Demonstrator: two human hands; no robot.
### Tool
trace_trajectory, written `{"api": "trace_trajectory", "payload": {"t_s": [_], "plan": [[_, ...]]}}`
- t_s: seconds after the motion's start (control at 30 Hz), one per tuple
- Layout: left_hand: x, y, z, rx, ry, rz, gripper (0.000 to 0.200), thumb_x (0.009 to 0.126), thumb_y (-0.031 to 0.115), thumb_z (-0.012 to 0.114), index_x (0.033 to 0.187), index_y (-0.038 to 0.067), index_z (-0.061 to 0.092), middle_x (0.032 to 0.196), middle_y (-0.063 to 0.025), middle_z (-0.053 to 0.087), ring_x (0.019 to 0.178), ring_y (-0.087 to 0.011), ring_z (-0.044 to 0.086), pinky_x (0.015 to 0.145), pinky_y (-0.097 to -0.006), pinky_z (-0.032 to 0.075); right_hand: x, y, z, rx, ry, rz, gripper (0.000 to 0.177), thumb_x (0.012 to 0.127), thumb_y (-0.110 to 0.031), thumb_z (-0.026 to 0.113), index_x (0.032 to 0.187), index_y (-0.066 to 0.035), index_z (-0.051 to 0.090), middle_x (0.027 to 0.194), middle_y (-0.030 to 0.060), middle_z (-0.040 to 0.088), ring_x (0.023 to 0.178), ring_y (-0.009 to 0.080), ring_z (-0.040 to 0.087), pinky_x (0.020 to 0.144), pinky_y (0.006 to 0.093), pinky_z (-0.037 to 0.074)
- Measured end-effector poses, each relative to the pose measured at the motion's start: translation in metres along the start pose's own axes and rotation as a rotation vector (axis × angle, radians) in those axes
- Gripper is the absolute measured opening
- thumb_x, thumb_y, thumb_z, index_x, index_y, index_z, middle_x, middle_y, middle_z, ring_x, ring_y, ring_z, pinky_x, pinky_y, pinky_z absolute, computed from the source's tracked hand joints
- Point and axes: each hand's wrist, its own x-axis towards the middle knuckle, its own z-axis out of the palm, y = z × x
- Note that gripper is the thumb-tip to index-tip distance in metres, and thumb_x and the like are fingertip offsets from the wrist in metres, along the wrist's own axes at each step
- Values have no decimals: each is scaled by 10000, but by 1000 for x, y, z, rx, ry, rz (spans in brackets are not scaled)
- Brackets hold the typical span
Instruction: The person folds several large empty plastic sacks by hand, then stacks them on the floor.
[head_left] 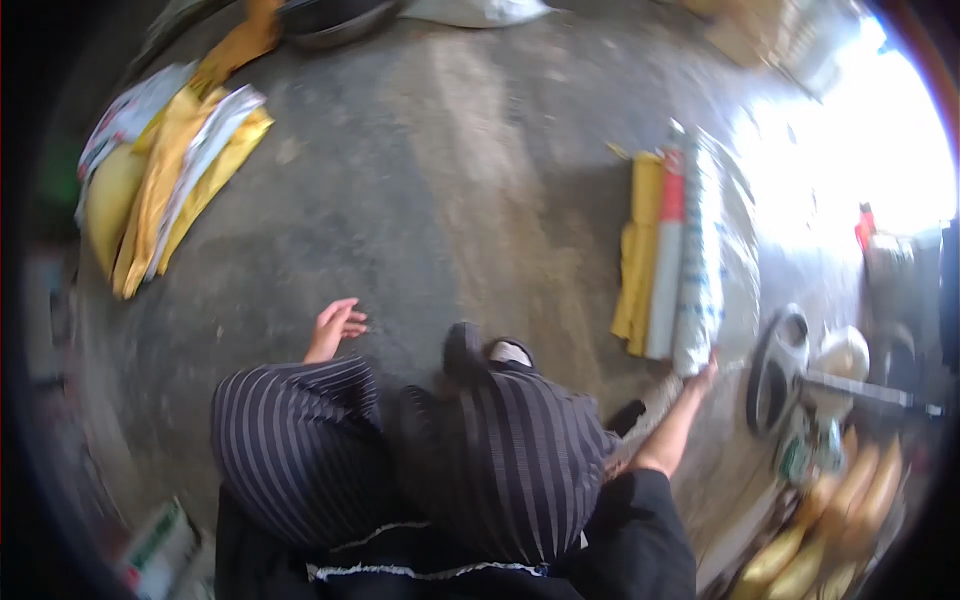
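Note:
At the near end of a white rolled sack [703, 265] with faint bluish print, my right hand [704, 376] has its fingers closed against the roll, partly hidden by it. Left of that roll lie a grey-and-red roll [668, 270] and a folded yellow sack [640, 260], side by side on the floor. My left hand [340, 325] hangs beside my left knee. Its fingers are bent loosely and apart, with nothing in them.
Folded yellow and white sacks [180, 185] lie at the left. A dark round basin [335, 22] stands at the far side. To the right are a grey scissor-like handle [780, 365] and several yellowish long objects [830, 510]. Bright glare covers the upper right.

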Motion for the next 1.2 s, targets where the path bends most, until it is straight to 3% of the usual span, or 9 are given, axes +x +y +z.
{"api": "trace_trajectory", "payload": {"t_s": [0.17, 0.23, 0.33, 0.4, 0.53, 0.6, 0.8, 0.97, 1.2], "plan": [[-15, 29, -46, 96, 196, 35, 273, 943, 191, 481, 1171, 51, 536, 932, -103, 656, 758, -152, 654, 629, -220, 475, 37, -6, -36, -168, -73, 230, 585, 926, -504, 377, 1281, -50, 475, 1228, 120, 548, 1034, 308, 566, 844, 461, 499], [-11, 30, -89, 190, 291, 109, 266, 905, 162, 514, 1145, 54, 552, 906, -99, 660, 769, -152, 639, 651, -250, 477, -4, -14, -9, -11, -75, 131, 421, 913, -409, 458, 1163, -91, 574, 1211, 101, 547, 1096, 337, 513, 887, 505, 441], [23, 4, -186, 604, 592, 319, 332, 827, 177, 574, 1137, 61, 546, 861, -94, 667, 741, -228, 638, 680, -338, 497, -56, -30, 42, -61, 36, -186, 401, 905, -387, 477, 1152, -86, 573, 1196, 108, 549, 1103, 332, 505, 903, 497, 422], [29, 36, -234, 891, 780, 208, 360, 798, 189, 593, 1136, 73, 555, 1027, -125, 639, 917, -301, 610, 807, -412, 472, -82, -31, 79, -276, 124, -450, 388, 900, -372, 489, 1145, -83, 573, 1187, 113, 550, 1109, 328, 499, 914, 491, 409], [13, 137, -258, 1371, 1083, 82, 368, 800, 190, 585, 1167, 189, 595, 1457, -185, 252, 1353, -371, 207, 1056, -525, 222, -129, -14, 146, -900, 262, -987, 364, 889, -343, 514, 1130, -77, 572, 1167, 123, 552, 1119, 320, 488, 936, 479, 384], [19, 168, -287, 1492, 1132, 34, 424, 800, 169, 572, 1217, 247, 573, 1500, -192, 146, 1387, -387, 102, 1084, -532, 162, -148, 3, 179, -1164, 276, -1207, 352, 884, -328, 527, 1123, -74, 572, 1158, 127, 553, 1124, 317, 483, 947, 473, 371], [74, 222, -363, 1186, 1051, -131, 496, 779, 123, 556, 1227, 336, 558, 1528, -180, 16, 1407, -369, -1, 1109, -535, 71, -171, 50, 243, -1551, 168, -1468, 321, 868, -284, 564, 1101, -64, 570, 1129, 142, 557, 1140, 305, 467, 979, 456, 333], [90, 228, -393, 1272, 1029, -170, 522, 784, 87, 575, 1202, 400, 569, 1534, -142, 23, 1408, -369, 0, 1101, -570, 38, -162, 76, 240, -1595, -69, -1131, 163, 820, -193, 603, 938, -82, 618, 1074, 96, 575, 1089, 289, 476, 923, 445, 338], [100, 217, -412, 1344, 1183, 93, 416, 712, 159, 717, 1118, 136, 629, 1217, -159, 561, 1222, -299, 413, 997, -435, 327, -178, 90, 231, -1788, -163, -1013, 162, 820, -203, 620, 900, -62, 631, 1115, 108, 547, 1183, 301, 407, 983, 449, 264]]}}
